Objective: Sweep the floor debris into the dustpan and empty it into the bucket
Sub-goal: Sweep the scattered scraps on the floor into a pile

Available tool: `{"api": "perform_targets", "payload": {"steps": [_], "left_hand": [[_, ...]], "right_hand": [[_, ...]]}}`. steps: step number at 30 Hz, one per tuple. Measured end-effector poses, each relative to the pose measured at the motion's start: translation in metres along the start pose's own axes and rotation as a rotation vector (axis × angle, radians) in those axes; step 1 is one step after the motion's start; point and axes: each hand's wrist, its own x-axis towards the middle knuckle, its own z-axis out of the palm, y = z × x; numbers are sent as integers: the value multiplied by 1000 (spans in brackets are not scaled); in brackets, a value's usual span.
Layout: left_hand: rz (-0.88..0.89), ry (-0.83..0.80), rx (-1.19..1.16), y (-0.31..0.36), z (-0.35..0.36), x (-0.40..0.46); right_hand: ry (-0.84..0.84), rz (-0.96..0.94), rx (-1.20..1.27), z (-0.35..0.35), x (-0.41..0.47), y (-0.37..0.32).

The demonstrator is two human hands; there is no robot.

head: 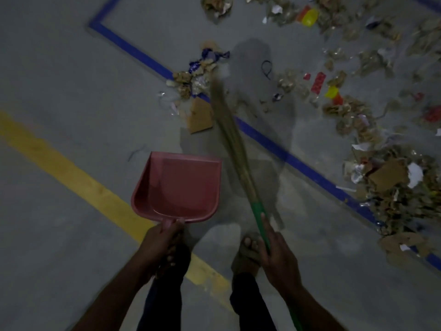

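My left hand [160, 244] grips the handle of a pink dustpan [179, 187], which is held above the grey floor with nothing inside it. My right hand [278, 255] grips the green handle of a grass broom [232, 137]. The broom's blurred bristle end reaches a small heap of debris [194, 78] of crumpled paper, wrappers and a cardboard piece [200, 115] on the blue floor line. More debris [393, 187] is scattered along the right side. No bucket is in view.
A blue tape line [281, 151] runs diagonally across the floor and a yellow line [78, 177] crosses at the left. My two bare feet [247, 253] stand just below the dustpan and broom. Bare grey floor lies to the left.
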Motion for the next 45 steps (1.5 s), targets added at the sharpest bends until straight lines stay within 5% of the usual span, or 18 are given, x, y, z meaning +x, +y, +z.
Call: {"api": "perform_targets", "payload": {"steps": [9,16,19,24,37,41,45], "left_hand": [[-14,129,27,40,-166,6],[21,107,9,100,-190,57],[0,59,-9,115,-179,75],[-13,38,86,144,-148,89],[-44,-62,234,212,-37,167],[-12,-71,226,240,3,168],[5,-81,220,259,13,164]], "right_hand": [[-308,-252,-234,83,119,-152],[-393,-218,-265,122,186,-212],[-450,-48,-263,133,196,-211],[-292,274,3,136,207,-175],[142,842,296,-24,253,12],[343,815,157,-56,230,22],[366,654,140,-72,191,6]]}}
